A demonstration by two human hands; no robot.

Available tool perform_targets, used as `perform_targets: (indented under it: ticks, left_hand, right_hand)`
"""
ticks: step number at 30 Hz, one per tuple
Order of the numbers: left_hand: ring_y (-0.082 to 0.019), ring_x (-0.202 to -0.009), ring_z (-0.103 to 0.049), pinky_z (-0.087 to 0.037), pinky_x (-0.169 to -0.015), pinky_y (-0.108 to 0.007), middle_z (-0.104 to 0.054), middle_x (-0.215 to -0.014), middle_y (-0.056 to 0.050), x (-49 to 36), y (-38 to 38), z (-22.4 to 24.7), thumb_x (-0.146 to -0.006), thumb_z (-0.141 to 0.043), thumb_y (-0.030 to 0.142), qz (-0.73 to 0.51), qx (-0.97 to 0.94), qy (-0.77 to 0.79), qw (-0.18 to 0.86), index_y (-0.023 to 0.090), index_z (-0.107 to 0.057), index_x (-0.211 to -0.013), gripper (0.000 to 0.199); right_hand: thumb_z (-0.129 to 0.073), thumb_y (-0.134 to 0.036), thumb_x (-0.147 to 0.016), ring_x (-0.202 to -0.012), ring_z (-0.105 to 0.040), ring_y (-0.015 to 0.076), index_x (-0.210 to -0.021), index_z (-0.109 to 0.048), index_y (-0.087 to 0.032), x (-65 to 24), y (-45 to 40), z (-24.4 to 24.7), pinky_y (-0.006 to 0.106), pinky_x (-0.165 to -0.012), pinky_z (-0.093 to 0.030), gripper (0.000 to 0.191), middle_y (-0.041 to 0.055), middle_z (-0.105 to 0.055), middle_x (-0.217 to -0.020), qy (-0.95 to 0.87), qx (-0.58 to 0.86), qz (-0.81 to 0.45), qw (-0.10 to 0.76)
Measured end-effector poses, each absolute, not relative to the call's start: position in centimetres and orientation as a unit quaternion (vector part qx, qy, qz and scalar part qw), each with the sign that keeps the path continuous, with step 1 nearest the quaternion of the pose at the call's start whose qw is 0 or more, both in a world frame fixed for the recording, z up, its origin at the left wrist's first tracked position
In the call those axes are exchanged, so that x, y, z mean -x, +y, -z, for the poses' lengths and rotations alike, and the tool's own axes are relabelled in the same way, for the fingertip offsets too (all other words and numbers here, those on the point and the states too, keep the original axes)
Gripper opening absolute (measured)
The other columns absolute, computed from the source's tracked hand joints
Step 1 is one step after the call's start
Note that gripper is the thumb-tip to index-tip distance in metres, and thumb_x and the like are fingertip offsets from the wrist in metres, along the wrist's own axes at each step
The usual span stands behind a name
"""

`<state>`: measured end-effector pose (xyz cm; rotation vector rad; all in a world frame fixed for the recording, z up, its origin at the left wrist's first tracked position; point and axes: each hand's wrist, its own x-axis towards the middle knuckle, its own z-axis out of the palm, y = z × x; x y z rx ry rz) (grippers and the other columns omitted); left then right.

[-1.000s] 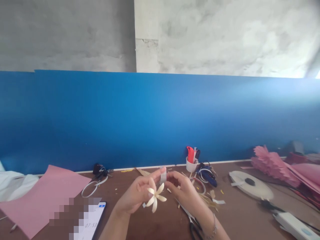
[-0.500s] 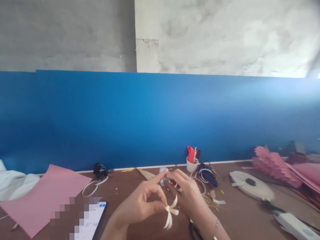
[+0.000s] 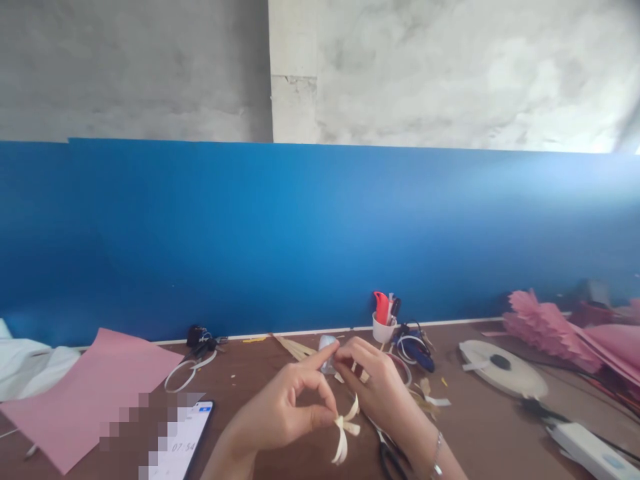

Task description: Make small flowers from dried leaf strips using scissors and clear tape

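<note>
- Flower point(image 3: 341, 423) is pinched now by the left hand point(image 3: 287, 408), left of the scissors point(image 3: 393, 461)!
- Petals point(image 3: 341, 448) are best left unpressed.
- Right hand point(image 3: 380, 377) is curled beyond the scissors; its hold cannot be told.

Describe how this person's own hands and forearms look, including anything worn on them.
The left hand and right hand are both ungloved. No sleeve shows on either forearm. A thin silver-coloured bracelet circles the right wrist, with a shiny piece on it too small to make out. Nothing shows on the left wrist.
</note>
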<state>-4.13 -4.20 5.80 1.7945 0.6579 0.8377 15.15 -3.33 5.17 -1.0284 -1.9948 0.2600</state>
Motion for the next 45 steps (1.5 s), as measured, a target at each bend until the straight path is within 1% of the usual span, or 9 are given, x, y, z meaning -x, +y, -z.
perform_targets:
  ticks: [10, 16, 21, 29, 34, 38, 41, 43, 45]
  left_hand:
    - [-0.031, -0.142, -0.017, -0.016, -0.113, -0.046, -0.03, -0.152, -0.008, 3.9, -4.2, -5.8, -0.075, -0.071, 0.03, -0.34, -0.753, 0.282, 0.488, 0.021, -0.072, -0.075, 0.01]
    - [-0.031, -0.142, -0.018, -0.014, -0.113, -0.047, -0.028, -0.152, -0.009, 4.0, -3.9, -5.4, -0.074, -0.071, 0.033, -0.363, -0.734, 0.273, 0.505, 0.02, -0.07, -0.073, 0.013]
    - [-0.032, -0.142, -0.016, -0.016, -0.112, -0.049, -0.034, -0.15, -0.01, 3.8, -4.0, -5.6, -0.074, -0.071, 0.032, -0.35, -0.74, 0.281, 0.501, 0.02, -0.071, -0.072, 0.012]
    - [-0.031, -0.143, -0.011, -0.008, -0.115, -0.048, -0.029, -0.153, -0.008, 3.7, -4.2, -5.7, -0.075, -0.071, 0.036, -0.391, -0.714, 0.256, 0.521, 0.021, -0.069, -0.072, 0.016]
    - [-0.032, -0.143, -0.01, -0.008, -0.114, -0.052, -0.026, -0.154, -0.006, 2.4, -4.4, -5.1, -0.075, -0.071, 0.036, -0.434, -0.684, 0.226, 0.542, 0.021, -0.069, -0.071, 0.016]
    - [-0.034, -0.14, -0.021, -0.015, -0.113, -0.052, -0.033, -0.151, -0.007, 2.7, -4.2, -5.4, -0.075, -0.071, 0.038, -0.44, -0.674, 0.185, 0.564, 0.02, -0.066, -0.069, 0.019]
    - [-0.033, -0.137, -0.03, -0.022, -0.11, -0.05, -0.043, -0.144, -0.01, 4.1, -3.8, -6.1, -0.078, -0.068, 0.033, -0.437, -0.691, 0.219, 0.533, 0.019, -0.064, -0.068, 0.017]
    - [-0.029, -0.14, -0.022, -0.027, -0.108, -0.049, -0.063, -0.117, -0.013, 5.2, -3.4, -6.3, -0.08, -0.066, 0.031, -0.45, -0.698, 0.238, 0.504, 0.02, -0.063, -0.069, 0.016]
    - [-0.03, -0.139, -0.023, -0.031, -0.104, -0.047, -0.066, -0.094, -0.012, 5.8, -3.0, -6.1, -0.079, -0.067, 0.031, -0.419, -0.724, 0.235, 0.494, 0.019, -0.064, -0.069, 0.016]
  right_hand:
    - [-0.046, -0.017, -0.091, -0.062, -0.055, 0.013, -0.075, -0.057, -0.021, -15.1, -3.5, -5.2, 0.023, -0.058, -0.042, 0.02, 0.0008, -0.058, -0.074, -0.813, 0.424, -0.023, 0.399]
    - [-0.046, -0.018, -0.092, -0.075, -0.06, 0.0158, -0.088, -0.064, -0.023, -15.1, -3.0, -4.5, 0.026, -0.067, -0.046, 0.018, 0.0048, -0.063, -0.084, -0.82, 0.408, 0.004, 0.401]
    - [-0.049, -0.016, -0.089, -0.072, -0.058, 0.0163, -0.073, -0.061, -0.022, -15.1, -2.9, -4.4, 0.025, -0.065, -0.046, 0.021, 0.0034, -0.061, -0.076, -0.818, 0.408, -0.001, 0.406]
    - [-0.059, -0.024, -0.081, -0.065, -0.059, 0.0169, -0.079, -0.06, -0.021, -14.6, -3.1, -4.9, 0.027, -0.06, -0.046, 0.004, 0.002, -0.064, -0.074, -0.705, 0.497, -0.147, 0.484]
    - [-0.061, -0.039, -0.079, -0.062, -0.056, 0.0166, -0.083, -0.062, -0.018, -14.5, -2.4, -4.4, 0.027, -0.056, -0.045, 0.022, 0.0027, -0.063, -0.074, -0.628, 0.498, -0.318, 0.508]
    - [-0.064, -0.043, -0.079, -0.061, -0.054, 0.0144, -0.083, -0.059, -0.018, -15.1, -2.4, -4.5, 0.025, -0.057, -0.044, 0.026, 0.0002, -0.06, -0.071, -0.61, 0.42, -0.424, 0.521]
    - [-0.066, -0.043, -0.078, -0.062, -0.053, 0.0127, -0.081, -0.057, -0.018, -15.8, -2.7, -4.9, 0.024, -0.058, -0.042, 0.027, -0.0008, -0.059, -0.071, -0.593, 0.382, -0.491, 0.511]
    - [-0.069, -0.042, -0.076, -0.062, -0.051, 0.0122, -0.081, -0.057, -0.018, -16.1, -2.8, -5.1, 0.023, -0.056, -0.04, 0.028, -0.001, -0.058, -0.072, -0.608, 0.369, -0.514, 0.478]
    - [-0.073, -0.041, -0.073, -0.062, -0.048, 0.0116, -0.08, -0.058, -0.018, -16.4, -2.7, -5.1, 0.022, -0.055, -0.038, 0.028, -0.0009, -0.056, -0.073, -0.64, 0.357, -0.52, 0.438]
